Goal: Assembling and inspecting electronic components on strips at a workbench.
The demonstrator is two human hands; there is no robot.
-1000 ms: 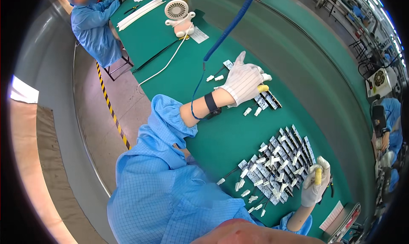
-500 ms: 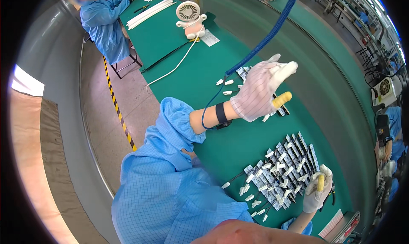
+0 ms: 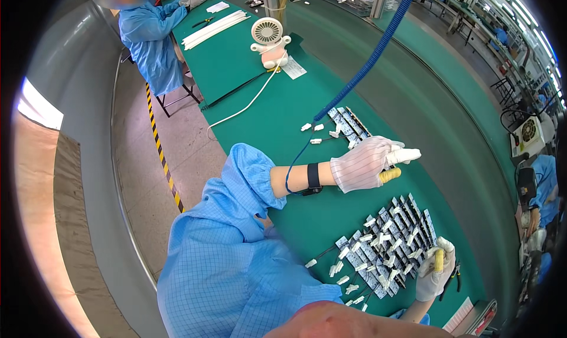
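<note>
My left hand (image 3: 367, 164), in a striped white glove with a yellow thumb cover, reaches over a small row of light strip boards (image 3: 349, 124). Its fingers point right, with the thumb apart from them; I see nothing held. The near end of that row is hidden under the hand. My right hand (image 3: 434, 272), gloved with a yellow thumb cover too, is beside the right edge of a larger pile of strip boards (image 3: 378, 264) with black wires and white connectors. Its fingers are curled toward the thumb; whatever they hold, if anything, is hidden.
A blue coiled cord (image 3: 369, 60) hangs across the table and runs to my left wristband. A small white fan (image 3: 269, 40) with a cable stands farther up. Black-handled pliers (image 3: 452, 281) lie beyond my right hand. Another person (image 3: 147, 40) sits at the far left.
My left hand has come down toward me from above the small row, uncovering more of its boards. Its raised fingers have lowered. My right hand has shifted slightly along the pile's edge.
</note>
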